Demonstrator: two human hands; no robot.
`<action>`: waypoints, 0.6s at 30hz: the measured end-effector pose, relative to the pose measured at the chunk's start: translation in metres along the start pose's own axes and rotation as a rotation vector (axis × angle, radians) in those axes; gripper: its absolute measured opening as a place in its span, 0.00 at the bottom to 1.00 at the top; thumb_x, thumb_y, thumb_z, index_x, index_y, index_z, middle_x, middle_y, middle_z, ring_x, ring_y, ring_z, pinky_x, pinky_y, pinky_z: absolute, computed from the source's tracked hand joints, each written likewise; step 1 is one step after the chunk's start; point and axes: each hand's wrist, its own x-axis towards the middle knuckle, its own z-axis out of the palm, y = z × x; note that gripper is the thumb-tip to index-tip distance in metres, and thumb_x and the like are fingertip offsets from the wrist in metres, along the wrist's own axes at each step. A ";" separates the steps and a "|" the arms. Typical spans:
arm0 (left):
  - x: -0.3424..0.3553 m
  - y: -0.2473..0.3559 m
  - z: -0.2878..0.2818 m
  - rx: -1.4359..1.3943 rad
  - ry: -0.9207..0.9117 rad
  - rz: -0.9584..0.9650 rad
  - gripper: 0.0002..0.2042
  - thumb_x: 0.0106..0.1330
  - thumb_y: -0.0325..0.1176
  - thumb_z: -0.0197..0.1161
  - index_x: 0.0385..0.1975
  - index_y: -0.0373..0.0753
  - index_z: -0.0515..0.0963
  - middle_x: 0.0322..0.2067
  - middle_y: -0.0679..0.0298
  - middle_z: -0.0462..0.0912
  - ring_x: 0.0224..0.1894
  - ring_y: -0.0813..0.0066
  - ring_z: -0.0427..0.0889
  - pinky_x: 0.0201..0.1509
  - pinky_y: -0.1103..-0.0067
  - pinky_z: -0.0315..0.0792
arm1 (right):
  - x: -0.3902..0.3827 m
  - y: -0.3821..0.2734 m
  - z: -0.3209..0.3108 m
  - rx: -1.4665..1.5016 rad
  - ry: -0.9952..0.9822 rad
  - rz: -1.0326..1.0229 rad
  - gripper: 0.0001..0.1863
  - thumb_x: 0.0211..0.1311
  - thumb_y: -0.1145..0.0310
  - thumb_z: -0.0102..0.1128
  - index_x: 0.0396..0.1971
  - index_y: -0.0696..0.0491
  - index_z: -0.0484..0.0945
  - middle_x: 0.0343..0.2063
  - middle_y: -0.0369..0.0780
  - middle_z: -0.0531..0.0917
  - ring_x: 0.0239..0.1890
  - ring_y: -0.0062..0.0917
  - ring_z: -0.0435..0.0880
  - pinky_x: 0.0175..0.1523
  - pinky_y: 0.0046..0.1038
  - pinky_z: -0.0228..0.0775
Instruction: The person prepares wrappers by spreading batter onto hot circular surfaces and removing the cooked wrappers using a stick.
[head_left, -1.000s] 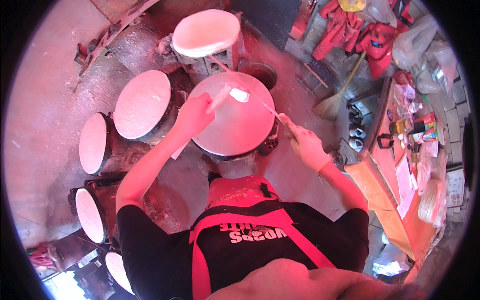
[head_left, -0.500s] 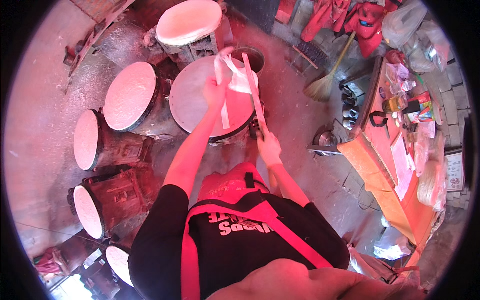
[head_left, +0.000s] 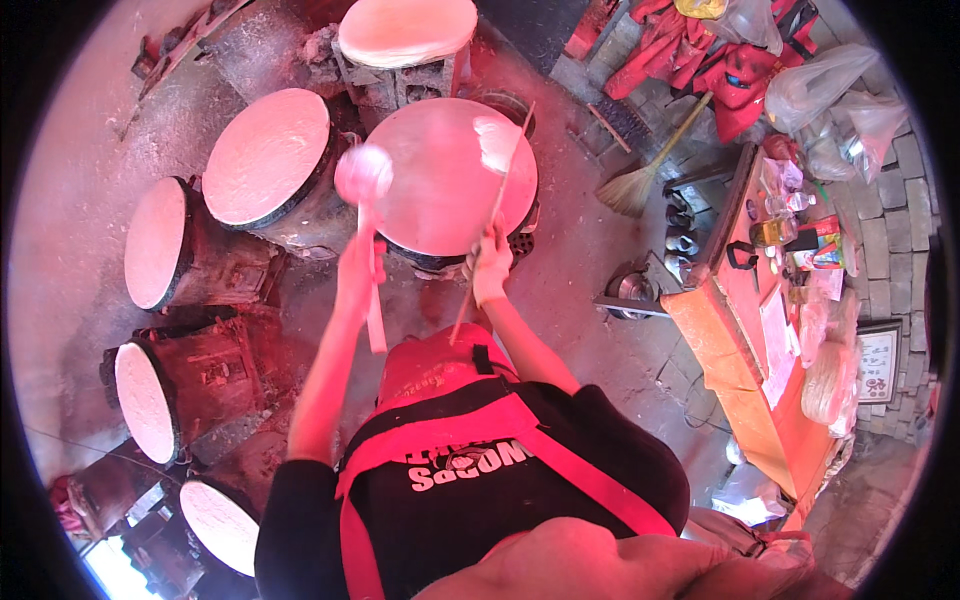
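My left hand (head_left: 356, 270) is closed on a pale flat stick (head_left: 374, 325), with a blurred whitish wad (head_left: 365, 174) at its upper end over the left side of a large round metal griddle (head_left: 428, 180). My right hand (head_left: 488, 260) is closed round a long thin stick (head_left: 515, 150) that slants up across the griddle's right side. A white patch (head_left: 494, 142) lies beside this stick on the upper right of the griddle, whose surface looks partly hazy.
Several round cylindrical stoves with white-coated tops (head_left: 265, 155) stand left and behind. Right are a cluttered orange bench (head_left: 700, 330), a metal pot (head_left: 630, 293), a straw broom (head_left: 626, 190), red cloth and plastic bags (head_left: 805, 90). A red apron covers my front.
The whitish wad has moved from the griddle's middle to the left with my left hand, leaving a patch on the right. My right hand has moved inward from the right and slightly left.
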 end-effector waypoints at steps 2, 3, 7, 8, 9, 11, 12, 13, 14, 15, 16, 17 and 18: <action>-0.019 -0.037 -0.021 -0.018 -0.037 0.049 0.21 0.73 0.46 0.42 0.46 0.37 0.76 0.26 0.73 0.64 0.19 0.90 0.58 0.21 0.90 0.56 | 0.017 -0.007 0.035 -0.010 -0.033 -0.075 0.20 0.66 0.62 0.47 0.58 0.33 0.65 0.12 0.28 0.61 0.07 0.16 0.58 0.11 0.22 0.50; -0.028 -0.051 -0.032 -0.014 -0.042 0.034 0.22 0.73 0.48 0.42 0.40 0.35 0.78 0.23 0.73 0.63 0.19 0.90 0.58 0.20 0.89 0.55 | 0.037 -0.007 0.044 -0.063 -0.044 -0.095 0.21 0.65 0.63 0.47 0.58 0.34 0.65 0.12 0.29 0.61 0.08 0.16 0.58 0.11 0.22 0.50; -0.065 -0.078 -0.063 -0.036 0.008 -0.057 0.26 0.72 0.51 0.41 0.28 0.34 0.77 0.16 0.75 0.60 0.17 0.89 0.57 0.20 0.88 0.53 | 0.076 -0.021 0.053 -0.286 -0.206 0.002 0.22 0.65 0.63 0.47 0.59 0.37 0.64 0.12 0.29 0.62 0.08 0.16 0.59 0.11 0.21 0.50; -0.071 -0.085 -0.072 -0.079 0.009 -0.068 0.26 0.72 0.52 0.40 0.27 0.35 0.76 0.16 0.75 0.60 0.17 0.88 0.57 0.19 0.88 0.54 | 0.067 -0.029 0.046 -0.300 -0.230 0.005 0.21 0.65 0.63 0.47 0.59 0.38 0.65 0.11 0.28 0.61 0.08 0.15 0.59 0.11 0.21 0.49; -0.074 -0.096 -0.080 -0.122 0.008 -0.079 0.27 0.72 0.52 0.39 0.26 0.35 0.75 0.16 0.75 0.61 0.16 0.88 0.58 0.19 0.88 0.54 | 0.053 -0.039 0.033 -0.314 -0.253 0.007 0.21 0.65 0.63 0.48 0.58 0.38 0.67 0.11 0.27 0.60 0.07 0.14 0.58 0.11 0.20 0.49; -0.078 -0.108 -0.093 -0.152 0.008 -0.108 0.27 0.72 0.52 0.38 0.25 0.35 0.74 0.16 0.74 0.62 0.16 0.87 0.59 0.19 0.87 0.54 | 0.026 -0.043 0.011 -0.332 -0.178 -0.028 0.20 0.64 0.63 0.48 0.57 0.39 0.68 0.10 0.27 0.59 0.07 0.13 0.57 0.11 0.20 0.48; -0.080 -0.114 -0.098 -0.139 0.017 -0.130 0.26 0.72 0.52 0.38 0.24 0.36 0.74 0.16 0.74 0.63 0.16 0.87 0.59 0.19 0.87 0.54 | 0.015 -0.034 -0.005 -0.337 -0.083 -0.056 0.20 0.64 0.64 0.48 0.57 0.39 0.69 0.10 0.27 0.60 0.07 0.13 0.57 0.11 0.19 0.48; -0.084 -0.117 -0.099 -0.126 0.025 -0.158 0.26 0.72 0.51 0.38 0.24 0.36 0.73 0.16 0.73 0.63 0.16 0.87 0.60 0.19 0.87 0.54 | 0.008 -0.029 -0.016 -0.343 0.016 -0.082 0.20 0.64 0.64 0.48 0.57 0.39 0.69 0.10 0.28 0.61 0.06 0.14 0.56 0.12 0.19 0.48; -0.088 -0.118 -0.101 -0.121 0.030 -0.186 0.25 0.71 0.50 0.39 0.25 0.36 0.74 0.16 0.74 0.63 0.16 0.87 0.60 0.18 0.87 0.54 | 0.007 -0.025 -0.020 -0.371 -0.007 -0.079 0.20 0.64 0.64 0.48 0.57 0.39 0.70 0.10 0.28 0.60 0.06 0.13 0.56 0.12 0.19 0.48; -0.092 -0.119 -0.101 -0.117 0.036 -0.215 0.23 0.71 0.48 0.40 0.26 0.36 0.74 0.16 0.74 0.63 0.15 0.87 0.60 0.18 0.87 0.53 | 0.007 -0.019 -0.022 -0.399 -0.030 -0.074 0.20 0.64 0.63 0.49 0.57 0.38 0.70 0.10 0.27 0.60 0.06 0.13 0.55 0.12 0.19 0.48; -0.096 -0.118 -0.101 -0.106 0.039 -0.241 0.22 0.71 0.46 0.41 0.26 0.35 0.75 0.16 0.74 0.64 0.15 0.87 0.60 0.18 0.87 0.53 | 0.005 -0.016 -0.021 -0.421 -0.052 -0.070 0.20 0.64 0.63 0.49 0.57 0.38 0.70 0.10 0.27 0.60 0.06 0.13 0.55 0.12 0.19 0.47; -0.098 -0.121 -0.103 -0.103 0.035 -0.249 0.20 0.71 0.44 0.42 0.27 0.35 0.75 0.17 0.73 0.64 0.16 0.87 0.60 0.18 0.87 0.54 | 0.008 -0.014 -0.010 -0.420 -0.140 -0.104 0.21 0.65 0.61 0.51 0.58 0.38 0.69 0.10 0.27 0.59 0.06 0.13 0.55 0.12 0.19 0.47; -0.098 -0.127 -0.104 -0.102 0.032 -0.256 0.19 0.70 0.43 0.42 0.28 0.35 0.75 0.18 0.73 0.65 0.16 0.87 0.60 0.19 0.88 0.54 | 0.019 -0.012 0.001 -0.410 -0.156 -0.110 0.21 0.65 0.59 0.51 0.58 0.37 0.69 0.10 0.27 0.59 0.06 0.13 0.55 0.12 0.19 0.47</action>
